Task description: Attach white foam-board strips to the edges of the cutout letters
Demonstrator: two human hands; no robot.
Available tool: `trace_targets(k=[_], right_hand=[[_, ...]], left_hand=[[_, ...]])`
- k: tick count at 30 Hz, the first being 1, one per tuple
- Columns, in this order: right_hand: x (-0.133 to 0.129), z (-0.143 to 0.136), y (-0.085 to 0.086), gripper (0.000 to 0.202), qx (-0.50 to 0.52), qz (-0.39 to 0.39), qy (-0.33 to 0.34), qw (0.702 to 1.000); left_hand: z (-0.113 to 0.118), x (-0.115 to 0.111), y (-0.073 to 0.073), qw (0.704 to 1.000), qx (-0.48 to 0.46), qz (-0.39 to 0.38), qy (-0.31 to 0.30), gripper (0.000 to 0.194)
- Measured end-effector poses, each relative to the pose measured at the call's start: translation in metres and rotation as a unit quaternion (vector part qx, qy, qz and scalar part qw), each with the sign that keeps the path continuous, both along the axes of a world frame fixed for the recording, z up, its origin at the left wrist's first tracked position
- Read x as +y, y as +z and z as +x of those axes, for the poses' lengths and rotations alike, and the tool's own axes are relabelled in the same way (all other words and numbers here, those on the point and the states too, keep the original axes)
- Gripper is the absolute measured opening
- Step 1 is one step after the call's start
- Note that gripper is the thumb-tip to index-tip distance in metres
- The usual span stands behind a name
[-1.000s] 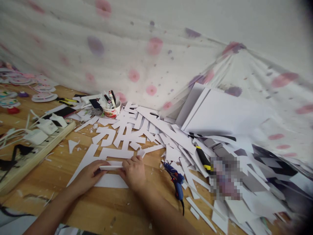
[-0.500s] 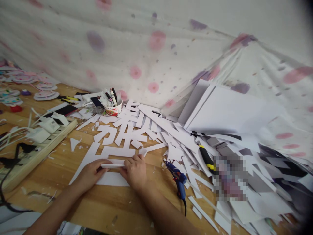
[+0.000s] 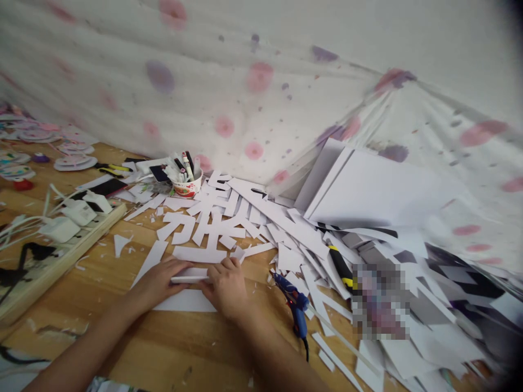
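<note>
A narrow white foam-board strip (image 3: 190,275) is held between my two hands, over a larger white cut-out (image 3: 186,300) lying on the wooden table. My left hand (image 3: 165,280) grips the strip's left end, thumb below and fingers above. At its right end, my right hand (image 3: 224,284) pinches the strip with curled fingers. Parts of the cut-out are hidden under my hands. Just beyond lie white cut character shapes (image 3: 208,226). To the right of my right hand rests a blue glue gun (image 3: 297,310) with a small red light.
A power strip (image 3: 61,261) with white plugs lies at left. Behind stands a cup of pens (image 3: 188,185). White scraps, a yellow-black cutter (image 3: 341,267) and leaning white boards (image 3: 368,185) fill the right. Pliers (image 3: 114,169) lie at back left.
My left hand has shifted slightly right along the strip, its fingers now further over the top. The view has moved a little.
</note>
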State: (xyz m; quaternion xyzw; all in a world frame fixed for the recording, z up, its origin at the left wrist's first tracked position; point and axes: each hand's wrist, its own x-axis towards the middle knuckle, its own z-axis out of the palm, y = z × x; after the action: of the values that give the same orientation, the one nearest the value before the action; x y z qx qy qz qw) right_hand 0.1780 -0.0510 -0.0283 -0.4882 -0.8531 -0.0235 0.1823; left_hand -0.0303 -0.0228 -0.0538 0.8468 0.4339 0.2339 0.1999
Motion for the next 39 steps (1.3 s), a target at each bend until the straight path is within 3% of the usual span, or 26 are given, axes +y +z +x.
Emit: trace_targets(k=[3,8,18,26,30,34,39], right_hand=[[0.0,-0.007,-0.001,0.014,-0.017,0.003,0.018,1.0],[0.0,-0.014,-0.002,0.009,-0.026,-0.018,-0.008,0.999],[0.0,-0.014,-0.013,0.012,-0.01,0.024,-0.013,1.0],[0.0,-0.015,-0.009,0.013,-0.026,0.008,-0.019,0.999],[-0.001,-0.015,-0.006,0.013,-0.038,0.001,-0.022,0.999],[-0.001,-0.016,-0.003,0.013,-0.049,-0.006,-0.024,0.998],[0.0,-0.016,-0.002,0.013,-0.066,-0.027,-0.02,0.997]], left_hand=[[0.001,0.0,-0.01,0.999,-0.014,0.026,0.017,0.031],[0.002,-0.003,-0.02,0.997,-0.026,0.032,0.063,0.035],[0.004,-0.004,-0.015,0.994,-0.041,0.025,0.096,0.043],[0.007,-0.006,-0.015,0.993,-0.046,-0.015,0.109,0.044],[-0.001,-0.006,-0.004,0.989,-0.043,-0.106,0.09,0.05],[-0.007,-0.006,0.019,0.977,-0.086,-0.185,0.062,0.053],[0.013,0.003,0.052,0.972,-0.085,-0.13,0.177,0.057]])
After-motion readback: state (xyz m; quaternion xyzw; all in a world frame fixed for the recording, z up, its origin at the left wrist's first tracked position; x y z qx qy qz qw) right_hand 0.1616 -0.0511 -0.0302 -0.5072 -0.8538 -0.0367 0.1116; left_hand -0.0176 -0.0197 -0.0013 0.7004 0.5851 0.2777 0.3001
